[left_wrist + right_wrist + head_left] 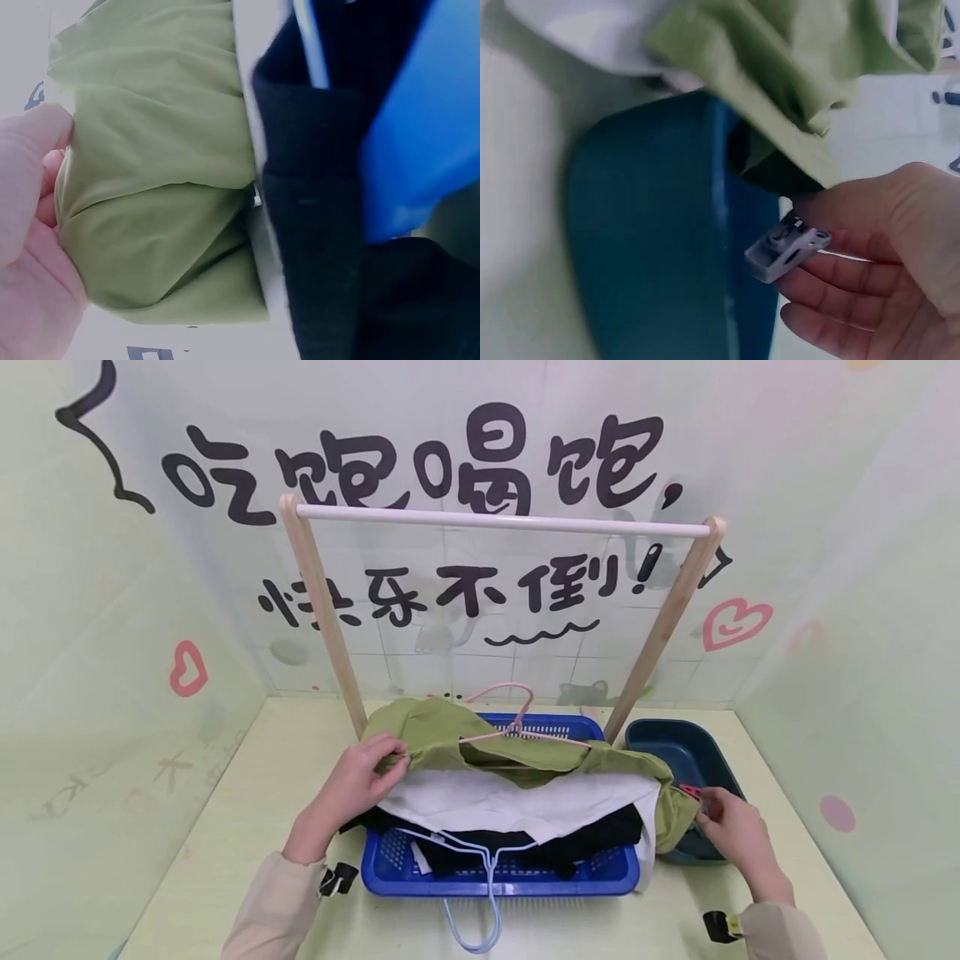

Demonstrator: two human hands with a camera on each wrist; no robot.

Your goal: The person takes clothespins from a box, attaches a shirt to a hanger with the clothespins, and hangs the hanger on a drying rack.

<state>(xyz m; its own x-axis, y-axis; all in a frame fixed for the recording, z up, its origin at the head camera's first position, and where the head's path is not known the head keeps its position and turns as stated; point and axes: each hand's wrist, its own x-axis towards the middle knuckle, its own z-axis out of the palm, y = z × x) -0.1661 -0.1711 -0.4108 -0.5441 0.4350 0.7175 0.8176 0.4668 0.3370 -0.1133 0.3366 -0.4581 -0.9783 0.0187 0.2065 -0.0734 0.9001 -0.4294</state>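
A green garment (427, 727) on a pink hanger (514, 718) lies across the basket, over white cloth (480, 802). My left hand (369, 777) pinches the garment's left end between thumb and fingers; in the left wrist view its folds (157, 142) spread beside the thumb. My right hand (738, 831) is at the garment's right end, above the teal bin (690, 743). It holds a small greyish clothes clip (786, 247) in its fingers, close under the green fabric. A red clip (688, 790) shows at those fingertips in the head view.
A blue basket (502, 888) holds black clothes (615, 837), with a light-blue hanger (491, 877) lying over its front rim. Behind stands a wooden rack with a white rail (502, 520) across its two posts. Printed sheeting surrounds the table (247, 810).
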